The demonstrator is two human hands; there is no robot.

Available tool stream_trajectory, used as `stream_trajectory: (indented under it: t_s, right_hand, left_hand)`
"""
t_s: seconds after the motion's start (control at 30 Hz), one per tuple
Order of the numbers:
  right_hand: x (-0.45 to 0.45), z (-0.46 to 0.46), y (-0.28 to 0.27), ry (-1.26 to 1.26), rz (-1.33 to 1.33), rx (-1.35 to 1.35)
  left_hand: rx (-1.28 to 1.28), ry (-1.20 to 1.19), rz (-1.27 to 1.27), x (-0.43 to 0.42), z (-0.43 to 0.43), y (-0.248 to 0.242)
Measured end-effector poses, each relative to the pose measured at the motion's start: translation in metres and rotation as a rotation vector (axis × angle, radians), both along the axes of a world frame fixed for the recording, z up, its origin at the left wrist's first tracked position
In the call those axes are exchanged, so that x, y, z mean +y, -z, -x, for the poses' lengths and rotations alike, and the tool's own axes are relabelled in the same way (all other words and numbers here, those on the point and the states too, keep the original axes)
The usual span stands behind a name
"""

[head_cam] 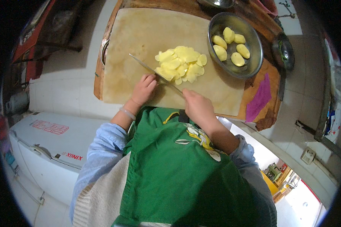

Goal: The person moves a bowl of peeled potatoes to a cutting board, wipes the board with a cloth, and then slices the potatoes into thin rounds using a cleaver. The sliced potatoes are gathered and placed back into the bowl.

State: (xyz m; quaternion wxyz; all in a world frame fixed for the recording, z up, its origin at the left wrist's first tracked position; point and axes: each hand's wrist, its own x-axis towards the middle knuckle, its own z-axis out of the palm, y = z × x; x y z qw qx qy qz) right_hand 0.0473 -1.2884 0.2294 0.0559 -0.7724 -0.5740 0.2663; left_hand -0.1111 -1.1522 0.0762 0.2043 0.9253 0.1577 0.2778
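Note:
My right hand (198, 107) grips the handle of a kitchen knife (143, 64). Its blade slants up and to the left across a pale cutting board (128, 34). Close beside the blade, on the near side, my left hand (145, 88) rests on the board with its fingers bent. Whatever may be under those fingers is hidden. Just beyond the blade lies a loose heap of thin, peeled potato slices (184, 62). To the right, a metal bowl (254, 66) holds several whole peeled potatoes (237, 59).
The board lies on a wooden table (98, 88). A purple cloth (260, 98) is at the table's right end. Another metal bowl (217, 2) shows at the far edge, and a dark bowl (285, 54) stands right. A white chest freezer (65, 124) is at left.

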Motion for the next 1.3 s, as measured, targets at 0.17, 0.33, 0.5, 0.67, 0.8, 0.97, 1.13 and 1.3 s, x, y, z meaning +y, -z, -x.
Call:
stream_trajectory:
  t_s: [0.17,0.33,0.5,0.67,0.8,0.97,1.13,1.3]
  right_hand:
    - [0.001,0.001,0.001,0.003,-0.009,0.001]
    - [-0.002,0.002,0.006,0.075,-0.037,0.027]
    - [0.002,0.003,0.011,0.028,0.077,-0.029]
    - [-0.001,0.002,0.003,0.040,0.041,0.001]
    - [-0.002,0.003,0.000,0.049,0.015,0.026]
    - [0.002,0.004,-0.001,0.071,0.115,0.011]
    - [0.001,0.001,0.000,0.067,0.023,0.026]
    - [-0.002,0.001,0.011,0.071,-0.008,0.033]
  left_hand:
    - [0.000,-0.014,0.004,0.000,-0.001,-0.002]
    - [-0.008,0.001,0.021,0.001,-0.001,-0.002]
    - [0.006,-0.007,0.011,0.000,0.001,0.000]
    - [-0.003,-0.020,0.023,-0.001,0.000,0.000]
    - [-0.031,0.000,0.017,-0.001,0.000,-0.001]
    - [-0.043,-0.001,0.026,0.000,0.000,-0.002]
    - [-0.039,-0.003,0.006,0.001,-0.001,-0.002]
    - [-0.030,0.007,0.029,0.000,0.001,-0.002]
